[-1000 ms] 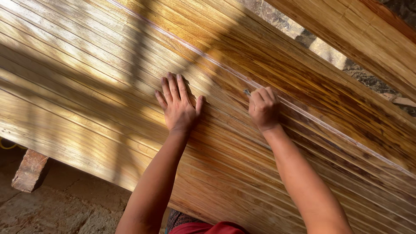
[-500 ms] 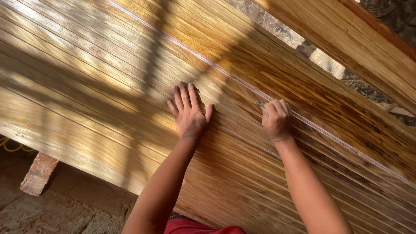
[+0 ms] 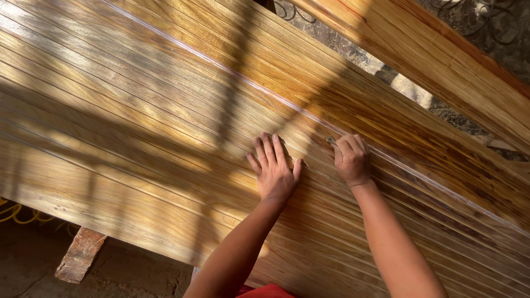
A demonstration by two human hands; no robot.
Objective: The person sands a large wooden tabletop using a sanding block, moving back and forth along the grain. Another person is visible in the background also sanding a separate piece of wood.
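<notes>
Grooved wooden panel (image 3: 165, 127), large, likely stiff and heavy, best gripped at its edges: left hand (image 3: 274, 172) flat, fingers spread, mid-panel; right hand (image 3: 351, 159) closed around small metal tool (image 3: 330, 140) at pale groove.

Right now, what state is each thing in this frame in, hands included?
Left hand: open, flat on the panel, fingers spread.
Right hand: closed on a small tool, its tip at the pale groove.
Panel: grooved wood, lying slanted, part sunlit, part shadowed.
Second panel: apart from the first, a gap between them.
Wood block: on the ground under the panel's edge.
</notes>
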